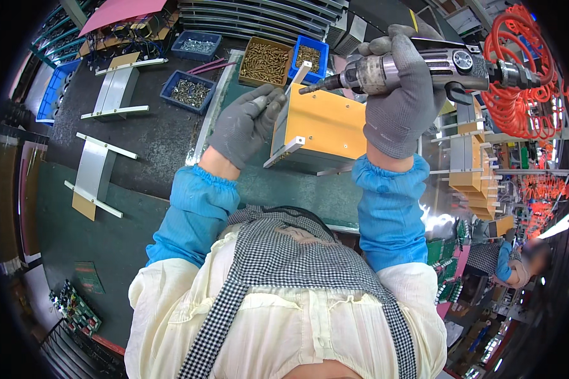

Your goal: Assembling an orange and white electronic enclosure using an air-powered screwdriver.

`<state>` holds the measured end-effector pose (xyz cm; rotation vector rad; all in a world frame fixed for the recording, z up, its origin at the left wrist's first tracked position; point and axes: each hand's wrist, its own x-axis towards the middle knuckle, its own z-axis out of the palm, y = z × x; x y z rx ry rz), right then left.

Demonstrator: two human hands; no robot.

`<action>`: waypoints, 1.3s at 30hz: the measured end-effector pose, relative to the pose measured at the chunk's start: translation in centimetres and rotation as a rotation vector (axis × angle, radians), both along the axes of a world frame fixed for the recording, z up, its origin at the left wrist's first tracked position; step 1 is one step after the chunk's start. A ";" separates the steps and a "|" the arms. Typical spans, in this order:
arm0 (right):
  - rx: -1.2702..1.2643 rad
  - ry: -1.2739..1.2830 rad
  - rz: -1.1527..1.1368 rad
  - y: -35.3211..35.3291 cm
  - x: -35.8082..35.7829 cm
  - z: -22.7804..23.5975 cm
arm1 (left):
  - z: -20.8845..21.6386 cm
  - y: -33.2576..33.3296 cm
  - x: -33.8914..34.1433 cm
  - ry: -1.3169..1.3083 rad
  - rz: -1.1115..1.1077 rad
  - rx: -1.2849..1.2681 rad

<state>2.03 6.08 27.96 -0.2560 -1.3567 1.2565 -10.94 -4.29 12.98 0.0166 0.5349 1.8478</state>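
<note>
My right hand (399, 110), in a grey glove, is wrapped round a silver air screwdriver (452, 66). The tool lies level, its bit pointing left over a box-shaped metal part with an orange top panel (335, 123). Pale rails stick out at the ends of this part, and a few screws or holes show in its panel. Just left of the part is my left hand (243, 126), also gloved, with thumb and fingertips drawn together close to the part's left edge. What the fingertips hold, if anything, is too small to make out.
Beyond the part stand a box of brass-coloured screws (265, 60) and a blue bin of small fasteners (308, 55). Two blue bins (189, 91) sit further left. Similar metal parts (95, 174) lie at left; others are stacked right (468, 158). A red coiled hose (518, 69) hangs at right; a person works beyond.
</note>
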 end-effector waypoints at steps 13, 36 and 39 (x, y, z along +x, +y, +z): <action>0.041 0.096 0.041 0.4 0.4 -1.3 | 0.8 0.2 0.7 0.016 -0.032 0.071; -0.009 0.133 0.072 0.7 0.9 -1.7 | 0.4 0.0 0.6 0.249 -0.185 0.022; -0.016 0.114 0.038 0.5 0.9 -1.6 | 0.6 -0.1 1.0 0.269 -0.169 0.009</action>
